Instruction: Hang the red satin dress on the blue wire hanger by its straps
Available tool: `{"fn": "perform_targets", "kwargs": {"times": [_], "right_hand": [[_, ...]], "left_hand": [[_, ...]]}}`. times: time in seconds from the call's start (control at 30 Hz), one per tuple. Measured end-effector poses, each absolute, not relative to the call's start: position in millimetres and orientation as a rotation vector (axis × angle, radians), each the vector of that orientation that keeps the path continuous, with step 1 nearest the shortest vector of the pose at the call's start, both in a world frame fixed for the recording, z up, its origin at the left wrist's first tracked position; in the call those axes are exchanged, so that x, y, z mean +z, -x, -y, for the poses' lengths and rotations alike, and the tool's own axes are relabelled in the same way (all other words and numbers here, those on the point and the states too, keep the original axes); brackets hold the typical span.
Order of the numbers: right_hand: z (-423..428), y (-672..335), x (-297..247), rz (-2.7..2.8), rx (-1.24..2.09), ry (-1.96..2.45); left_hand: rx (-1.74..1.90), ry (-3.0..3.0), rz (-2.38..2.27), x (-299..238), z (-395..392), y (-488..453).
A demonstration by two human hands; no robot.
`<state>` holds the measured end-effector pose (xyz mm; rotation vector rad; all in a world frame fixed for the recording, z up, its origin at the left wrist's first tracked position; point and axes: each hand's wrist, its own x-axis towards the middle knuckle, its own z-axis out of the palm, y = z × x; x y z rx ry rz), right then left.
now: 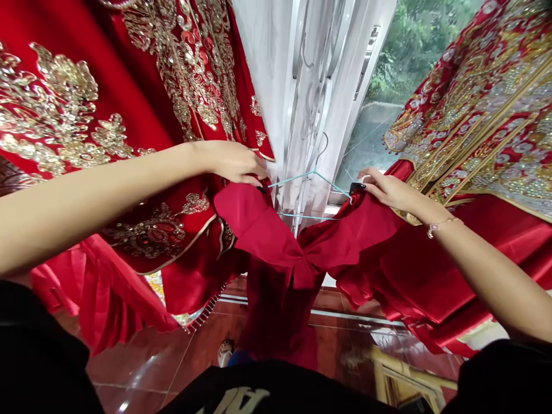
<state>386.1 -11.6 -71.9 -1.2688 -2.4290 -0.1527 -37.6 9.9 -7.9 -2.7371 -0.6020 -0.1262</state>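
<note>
A plain dark red dress (276,236) with a wide folded neckline and a gathered knot at its middle hangs in front of me. My left hand (237,161) pinches its left shoulder edge, and my right hand (386,187) grips the opposite shoulder edge. Between the hands, a light blue wire hanger (314,173) sits inside the neckline, its metal hook pointing up. One end of the hanger shows near my right fingers; the other passes behind the cloth by my left fingers. The dress's skirt drops toward the floor.
To the left hangs a red gown (142,109) with gold sequin embroidery. Another embroidered red garment (483,121) hangs at right, beside a window (371,132). A white curtain (267,63) is behind. Below are reddish floor tiles (142,368) and a bamboo-like frame (401,374).
</note>
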Motion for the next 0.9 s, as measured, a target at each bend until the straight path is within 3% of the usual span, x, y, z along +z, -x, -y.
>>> {"fn": "perform_targets", "kwargs": {"times": [0.13,0.43,0.7,0.9], "right_hand": [[4,-345,-58,2.556,-0.198,1.119],[4,-330,-90,2.399,-0.073,0.945],[7,-339,-88,2.424,-0.03,1.018],[10,-342,-91,2.433,-0.038,1.019]], "left_hand": [[0.083,2.833,0.482,-5,-11,0],[-0.43,3.046,0.394,-38,-31,16],[-0.501,3.048,0.465,-36,-22,20],[-0.297,3.113,0.395,-31,-23,11]]}}
